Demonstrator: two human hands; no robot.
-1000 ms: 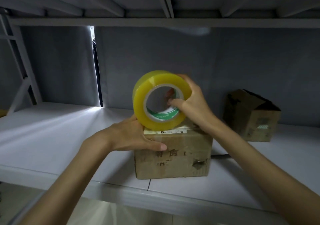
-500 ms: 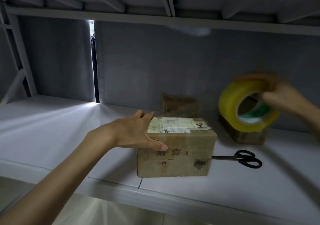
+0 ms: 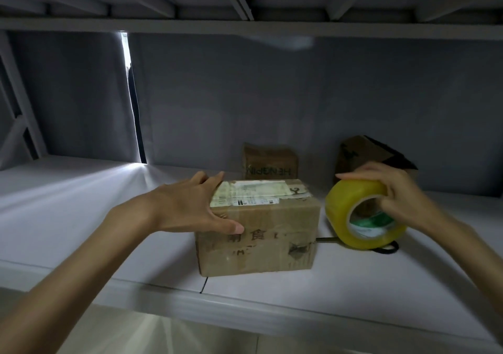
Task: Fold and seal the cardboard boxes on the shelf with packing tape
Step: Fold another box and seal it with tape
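The left hand (image 3: 190, 206) is laid spread on the left end of the box (image 3: 258, 234), fingers over its top edge and thumb pressed on its front face. The right hand (image 3: 394, 195) is wrapped around the tape roll (image 3: 362, 214), which is held just right of the box, low over the shelf (image 3: 81, 204). Scissors (image 3: 386, 247) are partly hidden under the roll, their blade tip reaching the box's right side. A white label (image 3: 253, 193) is stuck on the box's closed top. A second box (image 3: 269, 163) is seen behind it, and an open box (image 3: 367, 152) stands behind and to the right.
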